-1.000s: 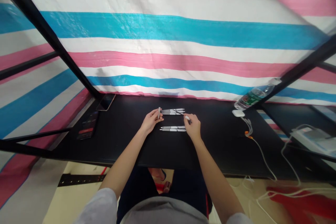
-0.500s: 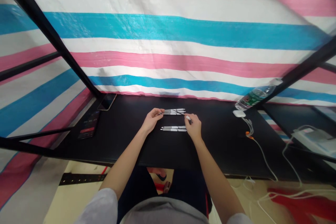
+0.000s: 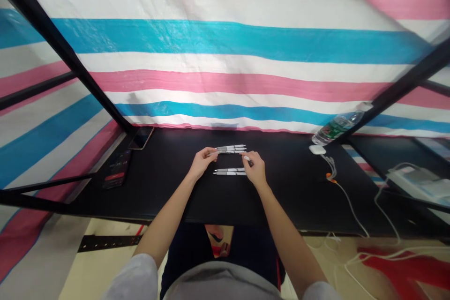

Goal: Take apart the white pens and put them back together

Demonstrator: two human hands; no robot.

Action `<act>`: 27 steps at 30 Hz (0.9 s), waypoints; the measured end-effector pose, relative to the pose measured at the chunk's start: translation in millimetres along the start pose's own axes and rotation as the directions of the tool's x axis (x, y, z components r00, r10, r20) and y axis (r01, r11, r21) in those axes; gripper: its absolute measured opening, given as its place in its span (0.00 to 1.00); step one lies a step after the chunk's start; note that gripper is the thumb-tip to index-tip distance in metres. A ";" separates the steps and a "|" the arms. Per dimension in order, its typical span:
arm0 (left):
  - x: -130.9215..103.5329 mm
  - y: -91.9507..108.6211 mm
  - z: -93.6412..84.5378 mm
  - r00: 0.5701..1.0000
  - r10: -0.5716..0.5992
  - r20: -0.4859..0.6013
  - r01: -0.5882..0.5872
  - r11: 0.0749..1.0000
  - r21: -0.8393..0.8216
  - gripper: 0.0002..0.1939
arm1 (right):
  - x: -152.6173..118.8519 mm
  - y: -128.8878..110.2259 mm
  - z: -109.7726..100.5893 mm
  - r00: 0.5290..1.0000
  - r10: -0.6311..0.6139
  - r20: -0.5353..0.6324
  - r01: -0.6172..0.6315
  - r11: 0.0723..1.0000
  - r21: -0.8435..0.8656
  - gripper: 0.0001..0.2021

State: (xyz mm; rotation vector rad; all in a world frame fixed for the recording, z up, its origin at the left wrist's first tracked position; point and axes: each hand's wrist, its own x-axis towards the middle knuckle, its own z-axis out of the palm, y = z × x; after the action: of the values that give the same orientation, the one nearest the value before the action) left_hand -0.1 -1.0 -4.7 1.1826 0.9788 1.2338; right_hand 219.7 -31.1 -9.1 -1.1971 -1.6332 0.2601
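Note:
Several white and grey pens lie on the black table (image 3: pixel 161 183) in two groups. At the left end of the upper pens (image 3: pixel 232 147), the fingers of my left hand (image 3: pixel 201 162) are closed on a pen. My right hand (image 3: pixel 256 168) is closed around a white cap-like piece (image 3: pixel 247 158), its fingertips near the right end of the upper group. Below, two pens (image 3: pixel 228 171) lie side by side, their right ends close to my right hand. Fine detail at the fingertips is too small to tell.
Two phones, one at the back left (image 3: pixel 141 138) and one nearer (image 3: pixel 117 168), lie on the left. A plastic bottle (image 3: pixel 333 130) leans at the back right by a white charger (image 3: pixel 317 149) with cables. Black frame bars (image 3: pixel 66 51) and striped sheeting (image 3: pixel 225 75) enclose the table.
My right hand has turned a little, and the thin dark tip that pointed left from it over the upper pens is no longer distinct. The view has shifted slightly.

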 end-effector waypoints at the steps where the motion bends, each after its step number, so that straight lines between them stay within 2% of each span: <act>1: 0.3 -0.9 -0.9 1.000 -0.001 0.002 0.001 1.000 0.019 0.16 | -0.2 -0.4 0.4 1.000 -0.007 0.006 0.007 1.000 0.003 0.11; 6: 1.0 -2.7 -2.8 1.000 -0.004 0.013 0.004 0.999 0.047 0.17 | -1.0 0.3 2.1 0.999 -0.048 0.006 0.048 0.999 0.010 0.11; 14: -2.1 -0.3 -1.2 0.999 -0.016 0.035 0.012 0.993 0.116 0.16 | -1.3 -1.2 1.7 0.998 -0.034 0.048 0.034 0.999 -0.001 0.12; 21: -4.7 1.7 1.7 0.993 0.045 0.107 -0.069 0.970 0.231 0.16 | -2.4 -4.8 3.3 0.992 -0.057 0.112 0.048 0.995 0.084 0.12; 24: -5.4 -1.2 3.7 0.984 0.034 0.174 -0.075 0.969 0.235 0.16 | -4.0 -6.5 4.6 0.991 0.002 0.132 -0.017 0.993 0.115 0.12; 27: -5.8 -4.9 5.2 0.972 0.016 0.235 -0.075 0.967 0.242 0.17 | -5.5 -8.5 6.1 0.985 -0.026 0.171 0.007 0.994 0.113 0.12</act>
State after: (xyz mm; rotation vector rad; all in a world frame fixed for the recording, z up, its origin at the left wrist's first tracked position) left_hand 5.2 -7.2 -9.1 1.5179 0.9543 0.9999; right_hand 209.6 -37.2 -9.4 -1.1006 -1.7524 0.4492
